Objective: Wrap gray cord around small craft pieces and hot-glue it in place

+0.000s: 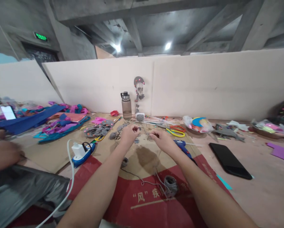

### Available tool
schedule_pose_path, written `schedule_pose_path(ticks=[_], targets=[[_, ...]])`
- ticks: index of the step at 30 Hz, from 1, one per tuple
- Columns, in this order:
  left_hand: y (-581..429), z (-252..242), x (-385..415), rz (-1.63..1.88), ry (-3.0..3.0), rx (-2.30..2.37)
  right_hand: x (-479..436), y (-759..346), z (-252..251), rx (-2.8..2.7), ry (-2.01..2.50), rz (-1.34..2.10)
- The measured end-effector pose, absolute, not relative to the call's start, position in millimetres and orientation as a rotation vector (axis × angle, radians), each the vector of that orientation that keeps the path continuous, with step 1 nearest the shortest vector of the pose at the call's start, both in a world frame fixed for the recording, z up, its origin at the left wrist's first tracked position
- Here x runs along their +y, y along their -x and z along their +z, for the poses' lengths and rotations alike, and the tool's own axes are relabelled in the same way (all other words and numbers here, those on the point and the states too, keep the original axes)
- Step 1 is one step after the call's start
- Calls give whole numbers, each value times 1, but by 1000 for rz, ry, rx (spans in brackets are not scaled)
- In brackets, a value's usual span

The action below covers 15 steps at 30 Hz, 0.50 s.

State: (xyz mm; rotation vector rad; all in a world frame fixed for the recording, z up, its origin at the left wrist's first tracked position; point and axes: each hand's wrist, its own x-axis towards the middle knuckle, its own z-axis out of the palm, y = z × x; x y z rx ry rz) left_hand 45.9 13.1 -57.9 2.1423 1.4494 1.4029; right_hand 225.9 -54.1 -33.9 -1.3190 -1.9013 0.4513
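Note:
Above the cardboard sheet (123, 202), my left hand (129, 135) is closed in a pinch, with a small dark grey piece (139, 128) at its fingertips. My right hand (163, 141) is also pinched, a short gap to the right; what its fingertips hold is too small to make out. Below the hands lies a ball of grey yarn (171, 185) with a loose strand curling from it. A smaller grey yarn roll (124, 162) rests by my left forearm. Grey felt pieces (99, 129) lie beyond, to the left.
A blue glue gun (183, 147) and yellow-handled scissors (176, 133) lie near my right hand. A water bottle (126, 106) stands by the partition, beside a hanging grey moon ornament (139, 81). A phone (229, 161) lies right; a power strip (83, 155) and another person's arm (4, 155) are left.

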Motion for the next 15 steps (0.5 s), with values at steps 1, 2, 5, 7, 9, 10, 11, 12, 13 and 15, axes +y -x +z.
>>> schedule_pose_path(ticks=[1,2,5,7,9,10,11,12,13,15], targets=[[-41,-59,18,1434,-2119,1483,-57,-226,-30,-1871,1314,515],[-37,-60,22,1452,-2082,1517,-60,-225,-25,-1838,1307,585],[-22,-58,31,1528,-1955,1617,-70,-228,-4,-1721,1242,769],[-13,-55,35,1624,-1849,1628,-75,-232,13,-1629,1168,857],[-6,-53,38,1703,-1713,1648,-78,-236,32,-1539,1092,904],[-2,-53,39,1729,-1638,1663,-80,-237,43,-1507,1058,917],[1,-53,41,1744,-1565,1675,-81,-239,53,-1483,1027,922],[4,-55,43,1749,-1501,1683,-84,-240,63,-1468,999,924],[6,-56,46,1754,-1446,1688,-86,-240,72,-1463,973,924],[10,-60,51,1768,-1372,1681,-93,-241,87,-1466,922,918]])
